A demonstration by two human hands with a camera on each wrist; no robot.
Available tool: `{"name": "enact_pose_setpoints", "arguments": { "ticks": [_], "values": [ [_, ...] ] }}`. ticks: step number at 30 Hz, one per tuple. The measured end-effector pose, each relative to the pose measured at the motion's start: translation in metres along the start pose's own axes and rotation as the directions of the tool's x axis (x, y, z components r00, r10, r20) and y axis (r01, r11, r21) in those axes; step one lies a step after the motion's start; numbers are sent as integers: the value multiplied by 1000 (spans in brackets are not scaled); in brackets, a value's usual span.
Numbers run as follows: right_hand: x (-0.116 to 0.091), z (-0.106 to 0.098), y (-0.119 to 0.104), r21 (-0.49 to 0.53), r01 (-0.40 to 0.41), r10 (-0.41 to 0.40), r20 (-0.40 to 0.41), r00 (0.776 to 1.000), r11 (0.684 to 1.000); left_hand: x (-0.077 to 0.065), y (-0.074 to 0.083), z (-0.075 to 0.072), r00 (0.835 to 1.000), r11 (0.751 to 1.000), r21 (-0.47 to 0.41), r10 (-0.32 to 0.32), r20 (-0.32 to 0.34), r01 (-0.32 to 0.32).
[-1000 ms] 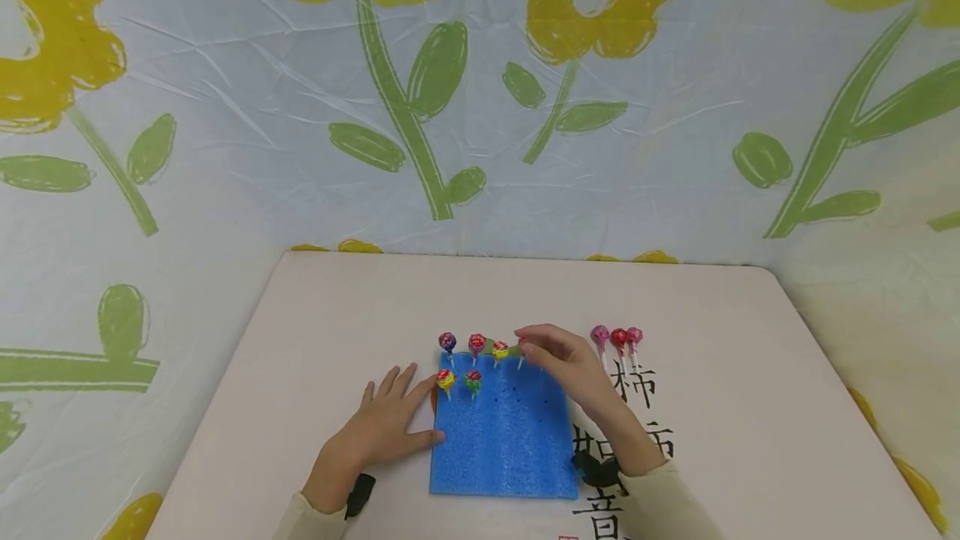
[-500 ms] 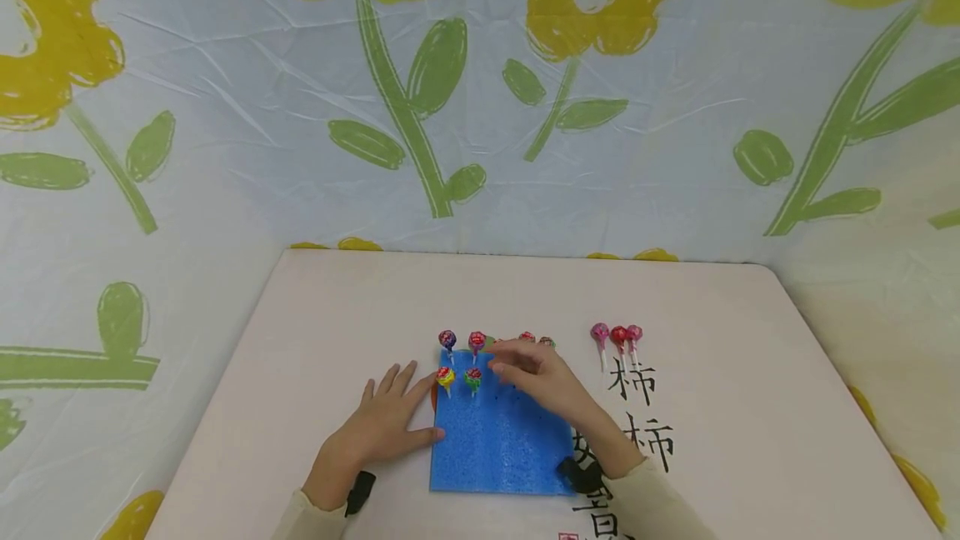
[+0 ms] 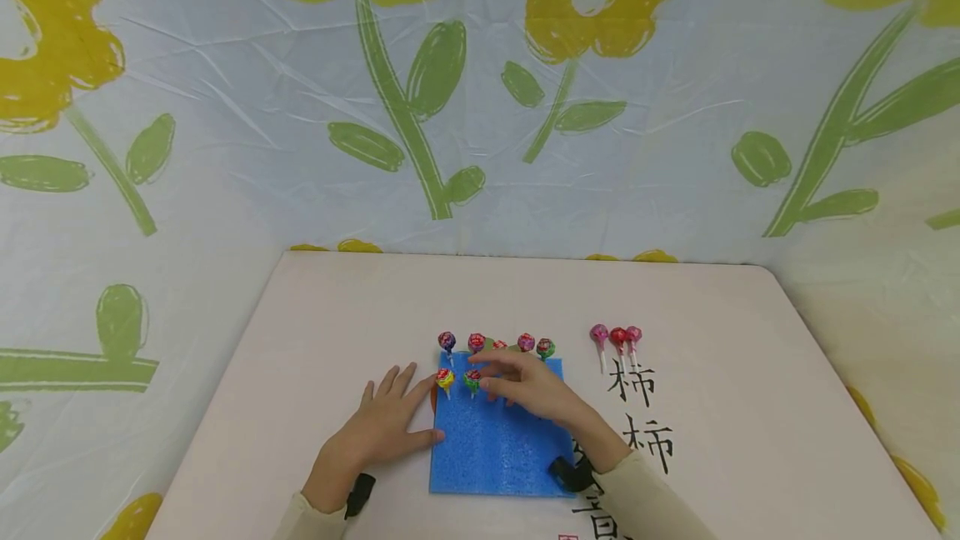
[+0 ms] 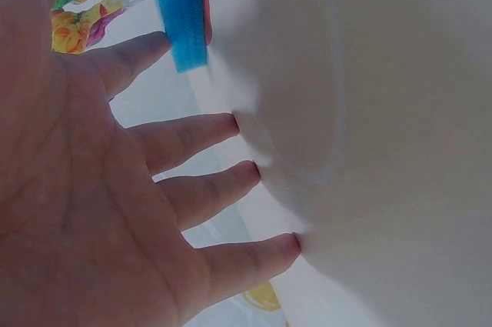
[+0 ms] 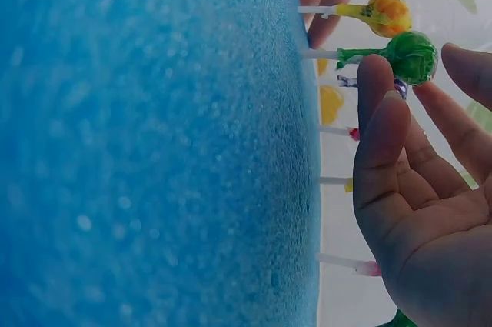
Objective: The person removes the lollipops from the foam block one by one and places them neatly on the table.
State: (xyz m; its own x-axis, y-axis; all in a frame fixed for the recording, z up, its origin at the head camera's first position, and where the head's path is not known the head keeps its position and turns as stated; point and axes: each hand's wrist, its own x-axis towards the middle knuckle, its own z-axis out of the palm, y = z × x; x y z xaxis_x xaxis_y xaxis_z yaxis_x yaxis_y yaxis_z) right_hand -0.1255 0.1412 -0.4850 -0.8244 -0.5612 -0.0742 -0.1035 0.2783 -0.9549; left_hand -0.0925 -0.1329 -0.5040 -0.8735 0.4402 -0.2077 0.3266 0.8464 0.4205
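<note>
A blue foam board (image 3: 495, 457) lies on the table with lollipops standing in it by their sticks. My right hand (image 3: 528, 386) is over its upper part, fingers loosely bent around a green-wrapped lollipop (image 5: 415, 58). In the right wrist view, the fingertips are right at the candy's head, with a small gap beside one of them. Left of it stands a yellow lollipop (image 3: 445, 379). Several lollipops line the board's far edge, including a dark purple one (image 3: 447, 341); my right hand partly hides this row. My left hand (image 3: 386, 423) rests spread at the board's left edge, fingertips on the table.
Three lollipops, among them a red one (image 3: 618, 336), lie on the table (image 3: 720, 407) right of the board. Black written characters (image 3: 649, 442) mark the tabletop there. A flower-printed cloth (image 3: 300, 90) hangs behind and at the sides.
My right hand has moved left and toward me, from the far row to the green lollipop, uncovering the lollipops at the far right corner. The left hand has stayed put.
</note>
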Motion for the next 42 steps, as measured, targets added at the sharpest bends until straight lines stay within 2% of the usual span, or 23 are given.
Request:
{"name": "enact_pose_setpoints", "arguments": {
  "ticks": [9, 22, 35, 42],
  "values": [
    [3, 0, -1, 25, 22, -22, 14, 1000, 999, 0, 0, -1, 1000, 1000, -7, 1, -7, -1],
    [3, 2, 5, -7, 22, -22, 15, 1000, 1000, 1, 0, 1, 1000, 1000, -16, -2, 8, 2],
    [2, 2, 0, -15, 22, -22, -16, 1000, 1000, -1, 0, 0, 1000, 1000, -11, 2, 3, -2],
    [-3, -4, -6, 10, 30, -30, -33, 999, 999, 0, 0, 0, 1000, 1000, -9, -5, 1, 5]
  ]
}}
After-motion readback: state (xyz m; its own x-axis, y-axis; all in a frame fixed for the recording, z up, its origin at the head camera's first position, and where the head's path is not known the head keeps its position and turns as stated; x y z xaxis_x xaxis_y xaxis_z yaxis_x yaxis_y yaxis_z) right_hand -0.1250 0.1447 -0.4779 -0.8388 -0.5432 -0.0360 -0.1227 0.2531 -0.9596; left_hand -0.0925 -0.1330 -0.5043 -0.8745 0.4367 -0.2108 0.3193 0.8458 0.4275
